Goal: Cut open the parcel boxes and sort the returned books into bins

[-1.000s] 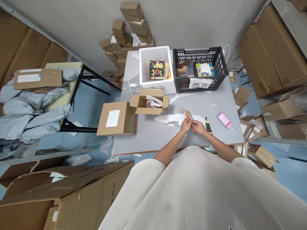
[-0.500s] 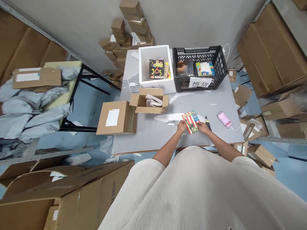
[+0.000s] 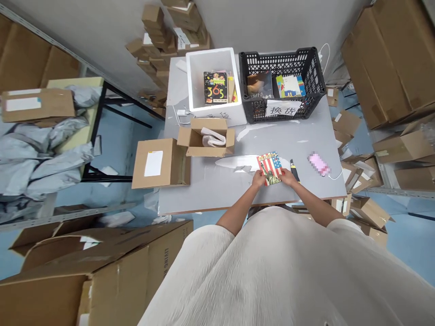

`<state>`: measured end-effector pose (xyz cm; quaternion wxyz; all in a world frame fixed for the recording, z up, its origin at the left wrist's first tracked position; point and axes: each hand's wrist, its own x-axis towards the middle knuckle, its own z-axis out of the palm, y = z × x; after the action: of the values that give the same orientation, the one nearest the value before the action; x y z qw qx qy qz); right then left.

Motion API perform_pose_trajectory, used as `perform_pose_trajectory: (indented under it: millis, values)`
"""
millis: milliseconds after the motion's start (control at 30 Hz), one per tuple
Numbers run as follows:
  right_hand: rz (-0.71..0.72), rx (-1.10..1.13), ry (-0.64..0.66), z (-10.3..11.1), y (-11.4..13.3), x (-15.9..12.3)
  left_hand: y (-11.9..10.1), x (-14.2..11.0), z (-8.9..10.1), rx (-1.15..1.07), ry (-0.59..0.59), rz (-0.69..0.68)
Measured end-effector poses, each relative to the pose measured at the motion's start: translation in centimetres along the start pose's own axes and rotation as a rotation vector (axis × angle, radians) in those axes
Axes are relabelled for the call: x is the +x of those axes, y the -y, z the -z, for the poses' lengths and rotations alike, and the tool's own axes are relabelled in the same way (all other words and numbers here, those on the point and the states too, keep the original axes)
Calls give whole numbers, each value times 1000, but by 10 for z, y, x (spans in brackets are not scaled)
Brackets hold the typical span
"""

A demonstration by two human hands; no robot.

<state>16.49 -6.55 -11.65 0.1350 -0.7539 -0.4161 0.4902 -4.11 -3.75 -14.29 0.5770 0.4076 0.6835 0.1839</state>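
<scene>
A book [image 3: 270, 167] with a stars-and-stripes and Statue of Liberty cover is held between both hands over the near part of the table. My left hand [image 3: 258, 178] grips its lower left edge, and my right hand [image 3: 287, 177] grips its lower right edge. Just right of my right hand lies a black and yellow utility knife [image 3: 294, 171]. An open small carton [image 3: 207, 150] with white wrapping [image 3: 214, 137] inside stands to the left of the book. Beside it is a closed carton [image 3: 140, 165] with a white label.
At the table's [image 3: 210, 185] back stand a white foam box [image 3: 194, 86] and a black plastic crate [image 3: 260, 115], both holding books. A blurred pink object [image 3: 318, 164] with a white cable lies at right. Boxes crowd both sides; a big open carton [image 3: 129, 271] is at lower left.
The view has shifted slightly, so the table items sit a little higher in the picture. Both hands keep hold of the book, which looks tilted a bit more upright.
</scene>
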Motion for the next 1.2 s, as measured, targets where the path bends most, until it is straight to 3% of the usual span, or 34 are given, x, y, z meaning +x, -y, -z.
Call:
perform_pose_trajectory:
  millis: [267, 500, 767, 900, 1033, 1100, 1200]
  values:
    - [-191, 61, -8, -1, -4, 7, -6, -14, 2, 88, -23, 44]
    - [-191, 144, 7, -19, -3, 14, -12, -26, 7, 228, -1, -30]
    - [-231, 204, -49, -15, 1, 13, -12, -22, 7, 170, 25, -15]
    - [-116, 192, -32, 5, 10, 5, -23, -14, -6, 54, 68, 10]
    - [91, 54, -197, 28, 26, -9, -42, -7, -22, -104, 152, -47]
    - [183, -31, -276, 30, 34, -15, -52, -6, -27, -137, 158, -147]
    - [259, -94, -250, 19, 43, -22, -62, -7, -24, -129, 132, -239]
